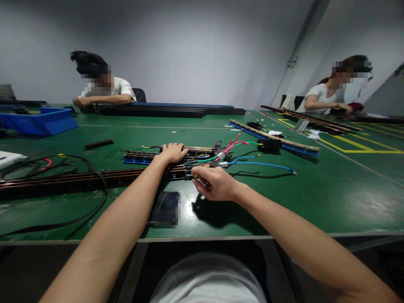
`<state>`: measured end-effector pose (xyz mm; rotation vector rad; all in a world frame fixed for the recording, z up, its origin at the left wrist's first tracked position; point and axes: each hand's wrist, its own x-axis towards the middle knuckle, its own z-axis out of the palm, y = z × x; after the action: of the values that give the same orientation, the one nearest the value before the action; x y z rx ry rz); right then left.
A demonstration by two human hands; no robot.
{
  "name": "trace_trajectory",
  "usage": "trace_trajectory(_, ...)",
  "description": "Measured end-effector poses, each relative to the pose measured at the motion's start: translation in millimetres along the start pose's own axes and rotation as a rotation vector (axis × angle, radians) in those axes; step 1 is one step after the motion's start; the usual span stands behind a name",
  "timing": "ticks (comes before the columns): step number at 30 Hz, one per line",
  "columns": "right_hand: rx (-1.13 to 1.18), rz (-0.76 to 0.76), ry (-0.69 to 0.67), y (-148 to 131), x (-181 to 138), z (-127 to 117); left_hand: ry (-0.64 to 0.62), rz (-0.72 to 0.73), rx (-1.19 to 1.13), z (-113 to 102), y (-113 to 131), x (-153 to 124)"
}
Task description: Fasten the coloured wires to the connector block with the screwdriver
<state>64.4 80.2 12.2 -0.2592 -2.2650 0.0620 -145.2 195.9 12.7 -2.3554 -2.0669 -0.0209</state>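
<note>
My left hand (173, 152) lies palm down on a short black rail assembly (148, 156) with blue and brass strips, fingers curled over its far edge. My right hand (214, 183) is closed in a pinch at the near end of a long dark rail (78, 180), gripping a small tool or wire end with a yellow tip that I cannot make out. A bundle of red, green and blue wires (240, 158) fans out to the right from the rails, just beyond my right hand.
A dark phone (166, 208) lies by the table's near edge. Black cable (78, 168) loops at left. A blue bin (41, 121) sits far left. Long black rails (170, 110) lie at the back, another rail (274, 136) at right. Two people sit across the green table (331, 193).
</note>
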Motion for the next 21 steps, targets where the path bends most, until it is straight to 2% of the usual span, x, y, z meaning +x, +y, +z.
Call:
trace_trajectory(3,0.063,0.212,0.081,3,2,-9,0.002,0.008,0.000,0,0,-1)
trace_trajectory(6,0.275,0.453,0.321,8,7,-26,-0.001,0.007,0.000,-1,0,-2)
trace_trajectory(9,0.526,0.540,0.588,15,11,-44,-0.004,0.005,0.001,-1,0,-2)
trace_trajectory(11,0.633,0.553,0.709,20,14,-55,-0.004,0.009,0.003,-1,-1,-2)
trace_trajectory(16,0.741,0.635,0.773,26,15,-68,-0.013,0.003,0.013,-1,0,-2)
trace_trajectory(19,0.759,0.660,0.739,27,15,-59,-0.015,0.004,0.011,-1,0,-2)
trace_trajectory(21,0.740,0.649,0.670,24,14,-49,-0.013,0.003,0.009,-1,0,-2)
